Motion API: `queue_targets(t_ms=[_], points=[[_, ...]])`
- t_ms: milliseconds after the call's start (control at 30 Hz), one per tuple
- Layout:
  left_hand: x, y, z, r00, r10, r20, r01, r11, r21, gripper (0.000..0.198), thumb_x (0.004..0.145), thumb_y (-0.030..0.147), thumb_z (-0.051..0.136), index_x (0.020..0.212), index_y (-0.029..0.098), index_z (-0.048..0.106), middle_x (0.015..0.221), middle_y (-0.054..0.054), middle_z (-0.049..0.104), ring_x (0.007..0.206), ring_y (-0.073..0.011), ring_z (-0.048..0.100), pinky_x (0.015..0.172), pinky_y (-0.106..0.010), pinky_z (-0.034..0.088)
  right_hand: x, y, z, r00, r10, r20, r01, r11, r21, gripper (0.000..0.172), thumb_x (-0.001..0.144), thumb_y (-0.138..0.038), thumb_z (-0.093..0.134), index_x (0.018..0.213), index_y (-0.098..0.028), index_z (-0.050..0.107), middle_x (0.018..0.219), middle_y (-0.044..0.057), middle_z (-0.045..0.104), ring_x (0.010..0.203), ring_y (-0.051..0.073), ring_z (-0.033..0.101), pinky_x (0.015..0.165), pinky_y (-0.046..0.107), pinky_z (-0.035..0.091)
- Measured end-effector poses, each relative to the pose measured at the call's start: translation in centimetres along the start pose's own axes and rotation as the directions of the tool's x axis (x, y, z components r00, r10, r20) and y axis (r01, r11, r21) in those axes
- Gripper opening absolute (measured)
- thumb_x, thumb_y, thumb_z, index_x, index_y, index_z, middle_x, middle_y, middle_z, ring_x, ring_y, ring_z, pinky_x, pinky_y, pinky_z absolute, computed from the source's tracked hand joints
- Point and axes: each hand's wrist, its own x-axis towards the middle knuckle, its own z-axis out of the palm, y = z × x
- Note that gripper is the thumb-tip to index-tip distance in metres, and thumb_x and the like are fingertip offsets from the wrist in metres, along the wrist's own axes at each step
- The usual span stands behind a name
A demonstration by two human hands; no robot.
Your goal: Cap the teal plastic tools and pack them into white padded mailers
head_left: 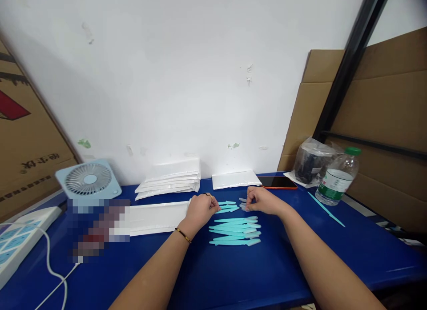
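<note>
On the blue table lie several turquoise eyebrow razors (pixel 233 228) in a loose stack of rows, their blade ends to the right, some with see-through caps. Above that stack, my left hand (pixel 202 211) is closed in a pinch at the handle ends of a few more turquoise razors (pixel 228 207). Opposite it, my right hand (pixel 262 200) pinches small see-through blade caps (pixel 243 207) just right of the razor tips. My fingertips partly hide what each hand grips. One single razor (pixel 326 209) rests apart at the right.
White packets are stacked (pixel 170 179) by the wall, with another white packet (pixel 233 179) beside a phone (pixel 278 182). A long white packet (pixel 156 218) lies left of my left hand. Around stand a fan (pixel 90 179), a power strip (pixel 23 239), a bottle (pixel 336 181) and a bagged dark item (pixel 308 163).
</note>
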Motion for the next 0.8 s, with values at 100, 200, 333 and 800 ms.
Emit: queue_targets(t_ms=[100,200,333,800], points=[[0.1,-0.3,0.1,0.999,-0.019,-0.039,0.021,0.998,0.053,0.016,0.074,0.036,0.060,0.084,0.025,0.064,0.088,0.001,0.063,0.083,-0.0162,0.057,0.071,-0.027,0.034,-0.6,0.5,-1.0,0.998,0.054,-0.038,-0.056,0.998,-0.040,0.016,0.065,-0.034,0.069,0.067,-0.018,0.070,0.076,0.002,0.057,0.068,0.014,0.052,0.062,0.024,0.037],[-0.2,-0.1,0.1,0.999,0.001,-0.036,0.001,0.999,0.039,0.019,0.074,0.037,0.060,0.087,0.025,0.064,0.092,0.001,0.062,0.086,-0.0163,0.056,0.073,-0.027,0.035,-1.1,0.1,-1.4,0.998,0.015,0.068,-0.015,1.000,0.001,0.020,0.063,-0.038,0.070,0.071,-0.019,0.071,0.079,0.003,0.058,0.071,0.015,0.053,0.062,0.023,0.038],[-0.8,0.7,0.3,0.987,0.125,0.103,-0.122,0.992,-0.034,0.019,0.071,0.042,0.062,0.073,0.024,0.066,0.080,0.002,0.064,0.077,-0.0144,0.057,0.068,-0.024,0.034,-0.9,-0.8,-0.5,0.974,-0.037,0.225,0.036,0.999,0.009,0.024,0.057,-0.039,0.073,0.069,-0.018,0.072,0.075,0.002,0.058,0.067,0.014,0.052,0.057,0.022,0.037],[-0.8,1.1,-0.4,0.991,0.091,0.100,-0.093,0.995,0.019,0.015,0.077,0.032,0.056,0.069,0.022,0.065,0.080,0.002,0.066,0.074,-0.0137,0.058,0.067,-0.025,0.034,-0.8,-0.4,-0.5,0.989,-0.064,0.133,0.057,0.997,0.060,0.021,0.070,-0.037,0.064,0.075,-0.017,0.067,0.083,0.003,0.055,0.070,0.014,0.051,0.060,0.023,0.038]])
